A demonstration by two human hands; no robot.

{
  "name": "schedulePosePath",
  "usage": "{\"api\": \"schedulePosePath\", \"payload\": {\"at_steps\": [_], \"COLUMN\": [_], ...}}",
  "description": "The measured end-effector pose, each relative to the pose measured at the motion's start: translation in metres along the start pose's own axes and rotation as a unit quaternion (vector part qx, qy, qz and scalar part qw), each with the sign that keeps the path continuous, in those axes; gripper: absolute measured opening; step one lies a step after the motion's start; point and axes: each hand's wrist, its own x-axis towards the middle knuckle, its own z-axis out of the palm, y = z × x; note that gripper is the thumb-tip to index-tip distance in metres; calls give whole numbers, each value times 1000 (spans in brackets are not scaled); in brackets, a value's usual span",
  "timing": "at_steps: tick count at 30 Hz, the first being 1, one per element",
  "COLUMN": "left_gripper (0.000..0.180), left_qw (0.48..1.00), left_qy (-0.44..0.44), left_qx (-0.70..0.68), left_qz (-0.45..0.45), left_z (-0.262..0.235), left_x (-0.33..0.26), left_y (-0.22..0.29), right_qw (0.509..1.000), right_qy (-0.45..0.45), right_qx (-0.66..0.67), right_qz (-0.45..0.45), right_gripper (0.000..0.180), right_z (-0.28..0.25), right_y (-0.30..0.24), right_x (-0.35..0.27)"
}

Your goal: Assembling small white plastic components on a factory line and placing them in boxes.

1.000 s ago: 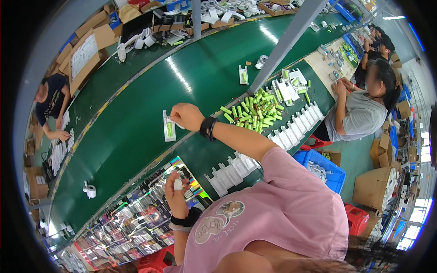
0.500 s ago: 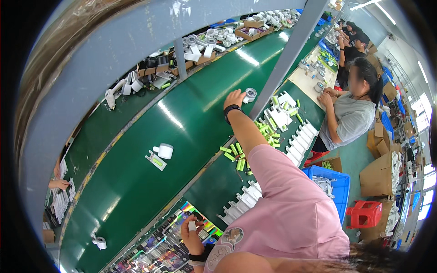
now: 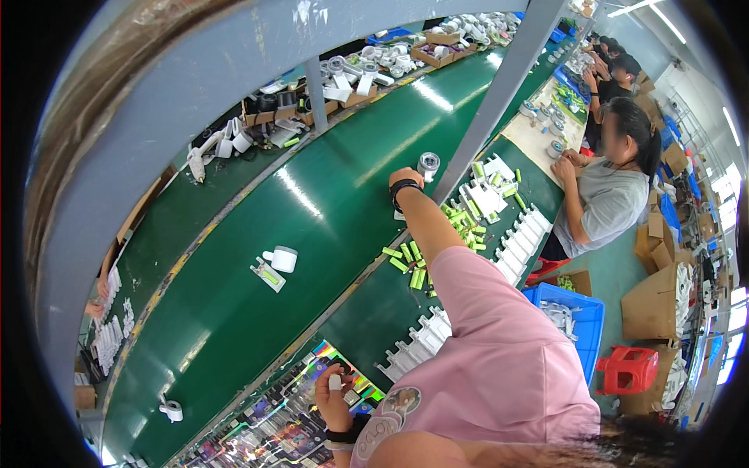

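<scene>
My right arm, in a pink sleeve, stretches over the green belt. At its end my right hand (image 3: 406,179) is curled closed against a white round-headed device (image 3: 428,164) with a grey ringed face; the fingers' exact hold is partly hidden. Part of a white piece (image 3: 399,214) peeks out beside that forearm. My left hand (image 3: 333,404) is raised low in the view, fingers curled, with a small white piece (image 3: 335,382) at the fingertips; whether held or worn is unclear. Farther left on the belt lie a white cylinder-headed part (image 3: 282,259) and a white shell with a green cell (image 3: 268,275).
Green battery cells (image 3: 413,265) and rows of white shells (image 3: 421,339) cover my bench beside the belt (image 3: 234,312). A grey post (image 3: 499,93) rises near my right hand. A co-worker in grey (image 3: 608,187) sits right, past a blue bin (image 3: 577,320). Another white device (image 3: 171,411) lies lower left.
My right hand has drawn back slightly, its fingers going from stretched out to curled beside the round-headed device. The device's face now points more upward. My left hand stays about where it was.
</scene>
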Motion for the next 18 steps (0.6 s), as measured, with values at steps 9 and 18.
{"api": "schedulePosePath", "payload": {"at_steps": [9, 18], "left_gripper": [20, 48], "left_qw": [999, 972], "left_qy": [-42, 59], "left_qx": [6, 100], "left_qz": [28, 202], "left_z": [8, 15], "left_x": [-10, -20], "left_y": [0, 13], "right_qw": [928, 417], "right_qy": [101, -402], "right_qx": [58, 734], "right_qz": [-355, -356], "right_gripper": [24, 27], "right_z": [14, 16], "right_y": [-20, -21], "right_x": [0, -214]}}
